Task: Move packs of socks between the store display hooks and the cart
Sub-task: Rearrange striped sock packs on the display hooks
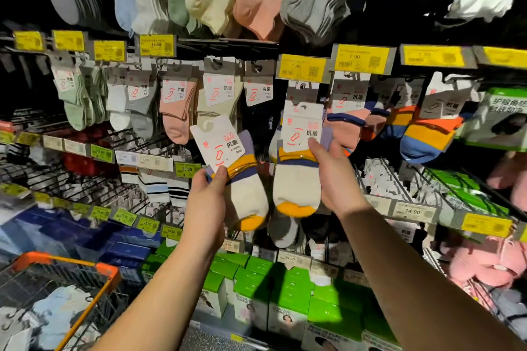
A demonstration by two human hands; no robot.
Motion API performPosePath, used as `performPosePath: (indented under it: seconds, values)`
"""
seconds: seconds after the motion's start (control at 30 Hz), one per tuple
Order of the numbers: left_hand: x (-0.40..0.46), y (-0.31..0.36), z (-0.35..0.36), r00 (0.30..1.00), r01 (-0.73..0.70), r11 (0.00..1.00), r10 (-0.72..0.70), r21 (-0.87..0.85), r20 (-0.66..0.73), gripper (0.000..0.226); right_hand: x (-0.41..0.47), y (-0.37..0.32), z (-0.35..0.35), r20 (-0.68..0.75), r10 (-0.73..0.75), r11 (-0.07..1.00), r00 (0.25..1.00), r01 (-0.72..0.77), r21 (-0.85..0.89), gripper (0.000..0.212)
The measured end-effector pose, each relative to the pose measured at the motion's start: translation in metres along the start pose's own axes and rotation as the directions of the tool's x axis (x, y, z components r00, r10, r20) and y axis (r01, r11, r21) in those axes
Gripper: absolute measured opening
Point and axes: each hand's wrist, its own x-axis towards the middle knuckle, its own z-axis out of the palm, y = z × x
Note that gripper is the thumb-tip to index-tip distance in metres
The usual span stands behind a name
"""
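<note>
Hooks packed w/ sock packs, yellow price tags [302,67] above them, green boxes [288,291] low down. Cart [68,279] at bottom left w/ pale socks inside. Both arms reach up. Left hand [206,202] pinches 1 pack [228,162], tilted, off its hook. Right hand [336,177] grips a 2nd pack [299,162], upright, below the 7.99 tag; can't tell if it's hooked.

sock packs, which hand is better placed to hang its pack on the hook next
Probably the right hand: its sock pack sits upright just below the hook's price tag, while the left hand holds its pack tilted and lower.
</note>
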Motion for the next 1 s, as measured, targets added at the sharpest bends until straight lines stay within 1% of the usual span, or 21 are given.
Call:
performPosePath:
  seconds: [0.1, 0.13, 0.27, 0.4, 0.53, 0.63, 0.73, 0.8, 0.9, 1.0]
  values:
    - [0.0, -0.001, 0.002, 1.0, -0.011, 1.0, 0.011, 0.014, -0.002, 0.009, 0.016, -0.016, 0.001, -0.024, -0.044, 0.995, 0.999, 0.042, -0.091, 0.033]
    - [-0.001, -0.002, 0.004, 1.0, -0.006, 1.0, 0.006, 0.004, 0.002, 0.009, 0.021, -0.019, 0.002, -0.025, -0.061, 0.991, 0.998, 0.057, -0.118, 0.035]
    - [-0.005, -0.002, 0.007, 1.0, 0.008, 1.0, -0.007, -0.028, 0.015, 0.012, 0.04, -0.027, 0.008, -0.032, -0.103, 0.975, 0.994, 0.094, -0.201, 0.052]
    - [-0.008, 0.001, 0.007, 0.999, 0.014, 0.999, -0.013, -0.038, 0.034, 0.011, 0.054, -0.026, 0.008, -0.045, -0.125, 0.965, 0.991, 0.111, -0.239, 0.07]
    - [-0.005, 0.002, 0.002, 0.999, 0.028, 0.999, -0.027, -0.031, 0.031, 0.01, 0.049, -0.018, 0.003, -0.023, -0.098, 0.969, 0.995, 0.09, -0.232, 0.051]
    - [-0.006, 0.004, 0.0, 0.999, 0.025, 0.999, -0.024, -0.023, 0.023, 0.01, 0.052, -0.008, -0.002, -0.012, -0.072, 0.971, 0.997, 0.068, -0.229, 0.052]
    - [-0.009, 0.006, 0.001, 0.999, 0.015, 1.0, -0.015, -0.007, 0.033, 0.012, 0.062, -0.01, -0.002, -0.062, -0.069, 0.967, 0.996, 0.051, -0.249, 0.045]
    - [-0.011, 0.008, 0.002, 0.999, 0.012, 1.0, -0.012, 0.003, 0.041, 0.012, 0.07, -0.012, -0.002, -0.096, -0.06, 0.961, 0.994, 0.032, -0.274, 0.044]
    - [-0.012, 0.008, 0.005, 0.999, 0.018, 1.0, -0.018, -0.011, 0.043, 0.012, 0.078, -0.014, -0.001, -0.121, -0.035, 0.941, 0.992, -0.009, -0.34, 0.054]
    - [-0.015, 0.008, 0.008, 0.999, 0.028, 1.0, -0.028, -0.001, 0.042, 0.015, 0.083, -0.015, 0.0, -0.17, -0.013, 0.884, 0.985, -0.068, -0.463, 0.05]
